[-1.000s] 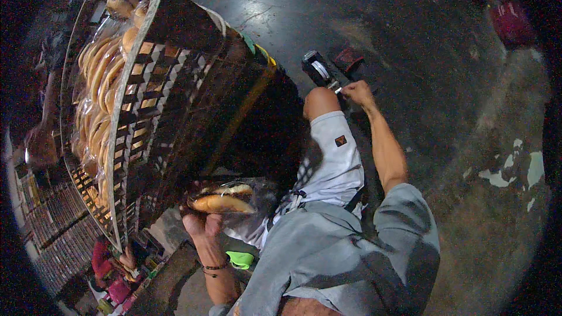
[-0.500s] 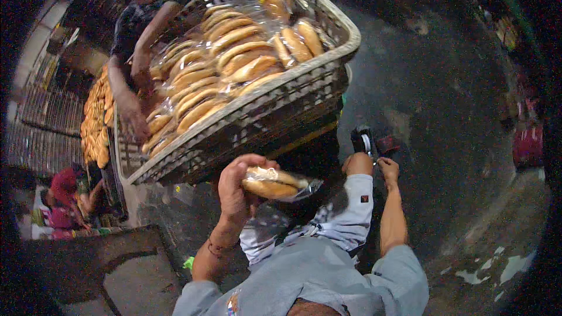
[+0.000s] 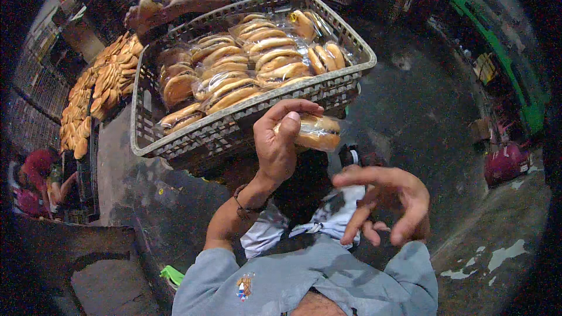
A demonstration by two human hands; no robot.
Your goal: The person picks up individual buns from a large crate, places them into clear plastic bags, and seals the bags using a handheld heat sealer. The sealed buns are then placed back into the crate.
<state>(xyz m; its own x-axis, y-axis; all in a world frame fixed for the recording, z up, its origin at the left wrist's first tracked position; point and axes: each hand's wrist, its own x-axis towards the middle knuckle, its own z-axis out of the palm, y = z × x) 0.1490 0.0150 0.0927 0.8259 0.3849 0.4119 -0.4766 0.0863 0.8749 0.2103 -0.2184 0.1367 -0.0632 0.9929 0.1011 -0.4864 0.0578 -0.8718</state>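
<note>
dark floor (image 3: pixel 410 105) beneath a plastic crate (image 3: pixel 199 145) of bagged buns (image 3: pixel 225 83)

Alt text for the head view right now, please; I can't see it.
A left hand holds a clear-wrapped bun at the near side of a perforated crate of wrapped buns; the right hand is open, nothing visible in it. Beyond the crate, another person holds what looks like a bun; more buns lie heaped at left.

Grey plastic crate (image 3: pixel 364 63) w/ wrapped buns (image 3: pixel 231 79) in rows, a few angled differently at its R end. L of crate: dark table (image 3: pixel 87 169) w/ loose buns (image 3: pixel 111 73) piled. R of crate: floor (image 3: pixel 427 76) w/ maroon bundle (image 3: pixel 507 164).
</note>
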